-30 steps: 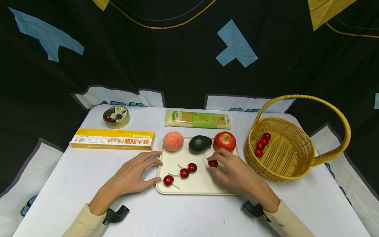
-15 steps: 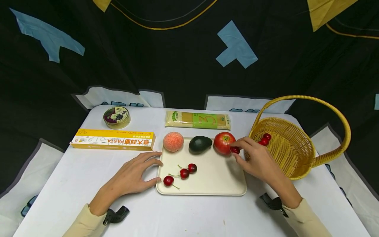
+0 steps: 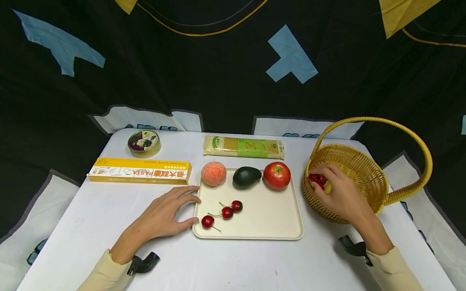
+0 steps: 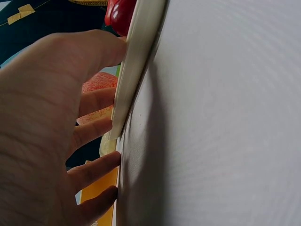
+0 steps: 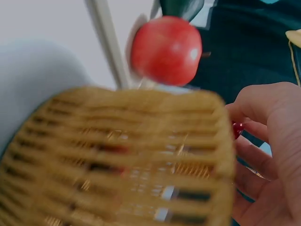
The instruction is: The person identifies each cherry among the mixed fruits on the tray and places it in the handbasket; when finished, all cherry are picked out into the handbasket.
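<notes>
My right hand (image 3: 338, 192) reaches over the near left rim of the yellow wicker basket (image 3: 376, 178). Thumb and fingers pinch a dark red cherry (image 5: 238, 129), seen between them in the right wrist view. More cherries (image 3: 322, 181) lie in the basket below, partly hidden by the hand. My left hand (image 3: 162, 214) rests at the left edge of the cream tray (image 3: 269, 226), its fingers spread and the thumb touching the rim. On that tray lie three stemmed cherries (image 3: 227, 213), and along its far side a pinkish peach (image 3: 213, 173), a dark green avocado (image 3: 246, 177) and a round red fruit (image 3: 276, 175).
Behind the tray lies a pasta packet (image 3: 244, 147). A yellow pasta box (image 3: 140, 171) and a round tin (image 3: 144, 144) stand at the back left. The basket's tall handle (image 3: 393, 125) arches over its right side. A dark patterned cloth (image 3: 218, 81) hangs behind the table.
My right hand has lifted the cherry off the tray and carried it right, past the red fruit, to the basket. The left hand stays at the tray's edge.
</notes>
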The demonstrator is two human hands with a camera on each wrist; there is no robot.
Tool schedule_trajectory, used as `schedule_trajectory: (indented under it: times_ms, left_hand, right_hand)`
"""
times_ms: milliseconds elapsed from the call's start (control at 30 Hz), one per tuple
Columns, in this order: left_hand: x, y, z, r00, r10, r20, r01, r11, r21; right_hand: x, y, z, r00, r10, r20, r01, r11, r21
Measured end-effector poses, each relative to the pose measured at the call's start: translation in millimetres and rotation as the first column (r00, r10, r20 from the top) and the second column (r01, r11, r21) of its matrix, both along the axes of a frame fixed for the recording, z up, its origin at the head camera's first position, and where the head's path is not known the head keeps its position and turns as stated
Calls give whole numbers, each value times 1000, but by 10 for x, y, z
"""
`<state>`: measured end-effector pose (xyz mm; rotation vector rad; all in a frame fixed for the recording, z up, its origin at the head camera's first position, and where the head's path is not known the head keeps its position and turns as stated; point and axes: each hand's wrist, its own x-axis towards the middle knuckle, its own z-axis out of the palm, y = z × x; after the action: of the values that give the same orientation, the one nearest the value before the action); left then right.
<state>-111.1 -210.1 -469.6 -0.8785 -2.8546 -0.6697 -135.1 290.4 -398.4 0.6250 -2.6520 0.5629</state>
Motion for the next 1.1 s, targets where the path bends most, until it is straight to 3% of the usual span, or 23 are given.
schedule_trajectory:
  times_ms: [300, 633, 833, 1100]
  left_hand:
    - [-4, -2, 12, 1000, 1, -10, -1, 1000, 4]
    - [3, 0, -7, 1000, -3, -17, 3, 1000, 3]
    - [9, 4, -14, 1000, -6, -23, 6, 1000, 9]
    - [6, 2, -10, 1000, -3, -18, 3, 1000, 2]
  right_hand:
    - [-91, 308, -92, 998, -67, -13, 68, 998, 11]
    - [-169, 608, -210, 991, -127, 41, 126, 991, 47]
    - [-227, 717, -223, 983, -157, 98, 148, 985, 92]
    - [-315, 801, -247, 964, -165, 208, 153, 986, 72]
